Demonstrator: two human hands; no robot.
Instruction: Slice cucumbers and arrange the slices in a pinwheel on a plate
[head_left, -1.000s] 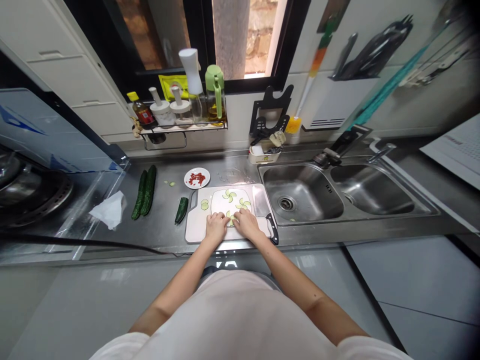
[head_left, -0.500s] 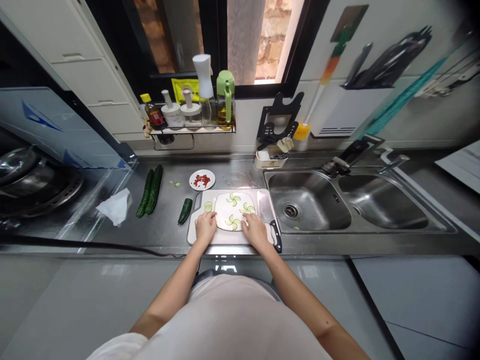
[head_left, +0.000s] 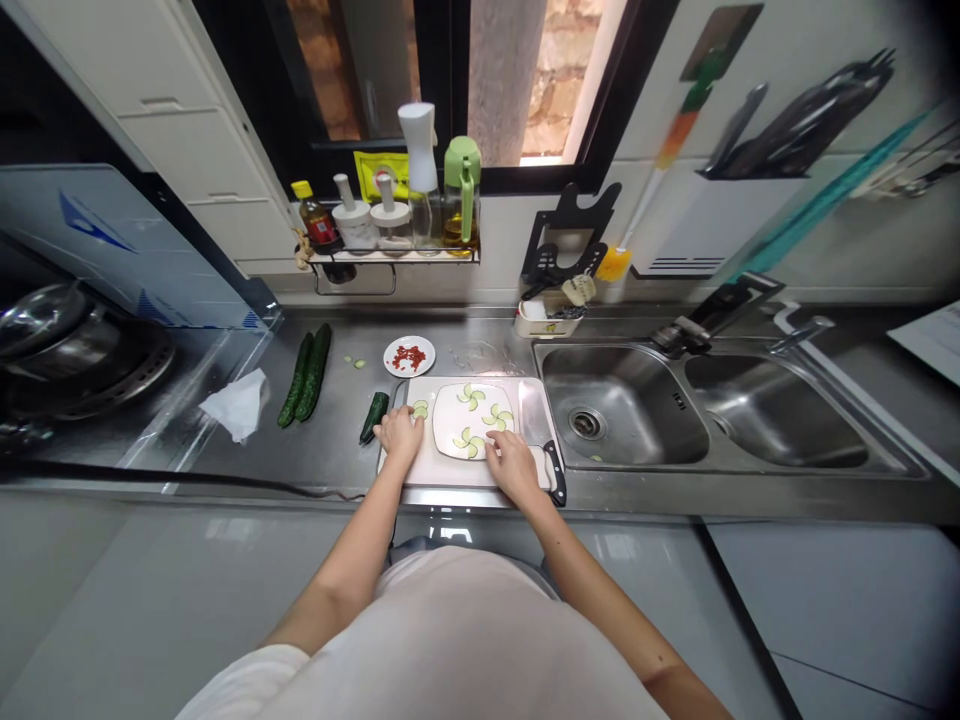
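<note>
In the head view, your bare left hand is now leaving the left edge of the white, rounded-square plate with thin dark rim and is coming to the small group of pale green, round cucumber slices on the left part of the white, rectangular cutting board. Its fingertips are lying at these slices, but I cannot tell if they are pinching one. Your bare right hand is staying by the lower right edge of the plate, its fingers loosely apart and, it seems, holding nothing; whether they are touching the rim, I cannot tell. On the plate, three pinwheels of pale green cucumber pieces are showing: upper, right and lower. In my judgement, this change is meaning that the arranging is pausing at the lower pinwheel, and your attention is turning to the spare slices.
</note>
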